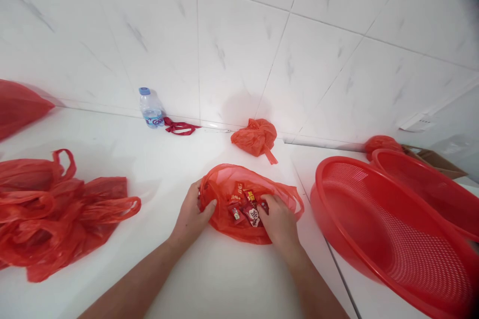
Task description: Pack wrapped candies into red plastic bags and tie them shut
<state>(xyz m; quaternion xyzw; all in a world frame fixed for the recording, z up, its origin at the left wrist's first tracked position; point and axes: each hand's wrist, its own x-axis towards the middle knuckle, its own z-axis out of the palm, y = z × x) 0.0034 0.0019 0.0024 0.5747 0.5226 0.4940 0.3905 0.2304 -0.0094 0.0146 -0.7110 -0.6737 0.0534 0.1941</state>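
Packets (254, 216) inside red bag (239, 233), at bent fingers of right hand (280, 223), hold unclear; its edge in pinch of left hand (193, 212)

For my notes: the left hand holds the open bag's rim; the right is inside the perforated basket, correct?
Not the perforated basket: the head view shows the right hand inside the plastic bag, among snack packets. The left hand holds its rim.

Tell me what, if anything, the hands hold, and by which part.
The left hand holds the open red bag by its left rim, thumb inside. The right hand touches the small wrapped packets inside; whether it grips one cannot be told.
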